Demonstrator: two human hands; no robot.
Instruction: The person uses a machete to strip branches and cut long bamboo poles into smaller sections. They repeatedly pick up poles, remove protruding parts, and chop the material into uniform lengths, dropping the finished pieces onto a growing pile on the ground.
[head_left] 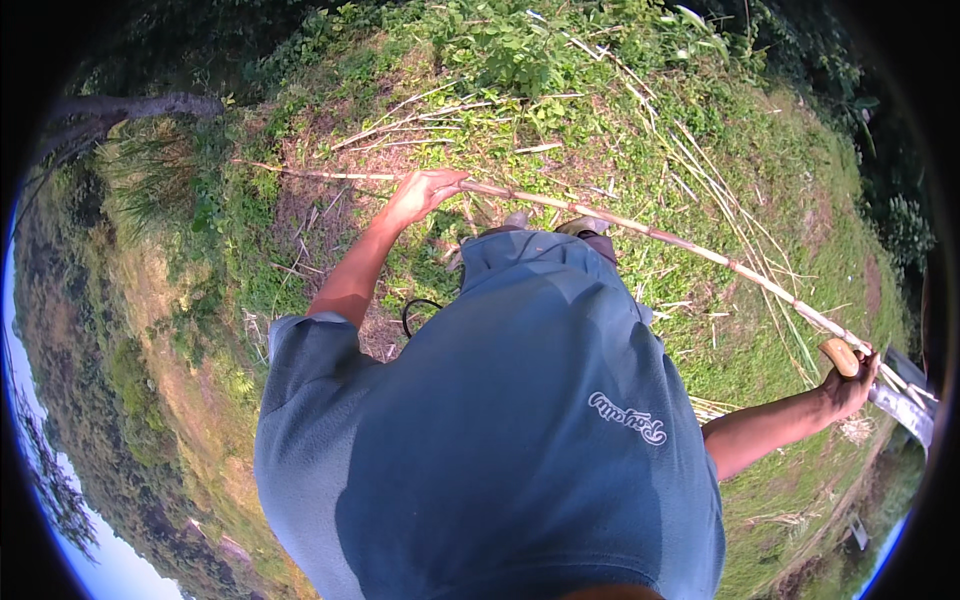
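A long, thin jointed cane stalk [650,232] crosses in front of me, sloping from far left down to near right. My left hand [428,190] is closed around it left of my body's middle, and its thin end reaches beyond that hand. At the right, my right hand [850,388] is closed on a machete, whose rounded wooden handle [840,357] sticks out above the fist. Its broad metal blade [903,414] extends past the hand toward the right rim. The stalk's thicker end passes right by this hand; whether the fingers also grip it I cannot tell.
Cut stalks [400,127] lie on the grassy ground ahead, with more long ones [735,215] to the right. My shoes [583,226] stand below the cane. A leafy bush [525,55] grows farther ahead, and a dark branch [140,106] shows at far left. Ground slopes off left.
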